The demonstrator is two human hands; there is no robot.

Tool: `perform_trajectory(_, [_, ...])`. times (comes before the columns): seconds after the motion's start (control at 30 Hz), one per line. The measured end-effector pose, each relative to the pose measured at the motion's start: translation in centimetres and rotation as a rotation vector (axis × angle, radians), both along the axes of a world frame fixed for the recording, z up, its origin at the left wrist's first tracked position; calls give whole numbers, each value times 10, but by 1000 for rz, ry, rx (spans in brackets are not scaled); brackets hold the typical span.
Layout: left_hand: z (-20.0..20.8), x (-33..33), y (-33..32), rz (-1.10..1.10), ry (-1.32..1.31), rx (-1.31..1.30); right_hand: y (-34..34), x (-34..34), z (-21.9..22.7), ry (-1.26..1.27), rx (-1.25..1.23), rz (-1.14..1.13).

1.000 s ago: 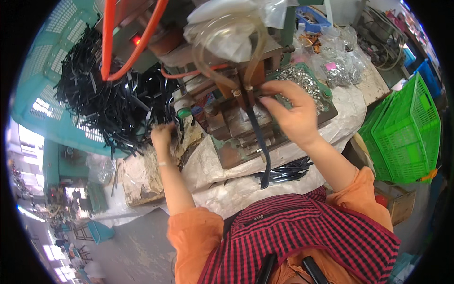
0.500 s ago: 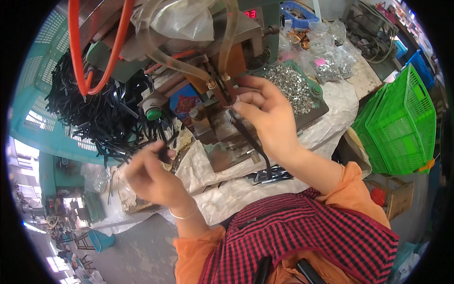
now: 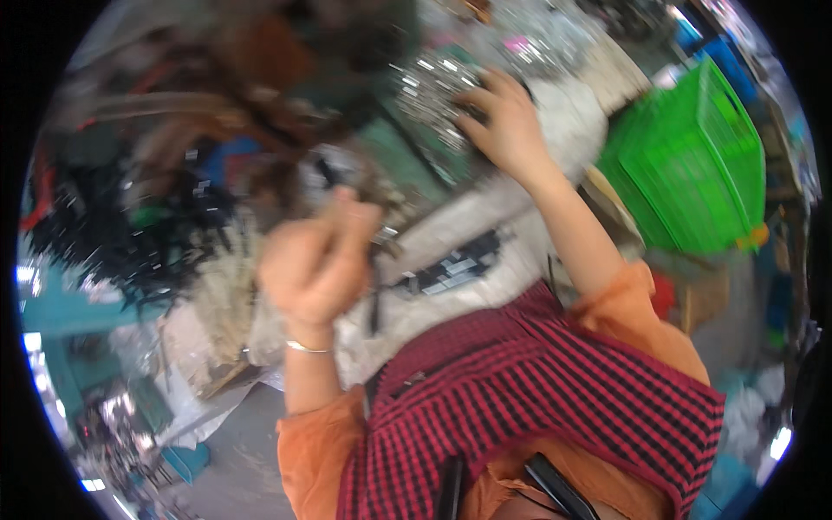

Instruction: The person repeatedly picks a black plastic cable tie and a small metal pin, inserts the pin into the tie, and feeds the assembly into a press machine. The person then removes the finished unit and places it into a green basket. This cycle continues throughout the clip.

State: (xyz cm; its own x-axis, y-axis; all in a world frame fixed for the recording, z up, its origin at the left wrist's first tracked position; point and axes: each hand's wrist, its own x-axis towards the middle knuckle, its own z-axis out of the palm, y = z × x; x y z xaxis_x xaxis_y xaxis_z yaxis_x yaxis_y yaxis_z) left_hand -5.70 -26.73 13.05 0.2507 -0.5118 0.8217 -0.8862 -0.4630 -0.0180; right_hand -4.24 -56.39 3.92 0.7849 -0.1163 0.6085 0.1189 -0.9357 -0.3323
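My left hand [image 3: 316,260] is closed in a pinch in front of the blurred machine [image 3: 269,104]. It appears to hold a black strip [image 3: 374,299], whose end hangs down beside the palm; motion smears the fingertips. My right hand [image 3: 510,130] reaches over the heap of small shiny metal pieces [image 3: 429,87] in a green tray [image 3: 390,143]. Its thumb and fingers are apart and touch the edge of the heap; nothing shows between them. Several dark flat strips [image 3: 455,267] lie on the pale cloth [image 3: 520,230] close to my apron.
Many loose black strips [image 3: 130,234] hang in a tangle at the left. Bags of metal parts [image 3: 537,43] stand at the far side. A bright green crate [image 3: 685,165] is at the right, with a wooden box [image 3: 704,299] below it.
My right hand has left the machine and moved right to the metal pieces. My left hand has come rightward to the machine's front. The view has shifted and blurred.
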Motion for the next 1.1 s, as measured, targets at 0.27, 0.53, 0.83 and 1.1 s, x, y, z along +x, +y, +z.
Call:
perform_trajectory(0.27, [-12,-13,-11,5,145,-107,-2,-9,52,-86,-24,155])
perform_trajectory(0.53, [-57,-53,60,91,305,-109,4,-17,34,18,356,49])
perform_trajectory(0.83, [-96,-27,114,605,764,-696,27,-1,41,90,590,148])
perform_trajectory(1.1, [-70,-55,82,304,517,-728,27,-55,39,120,900,209])
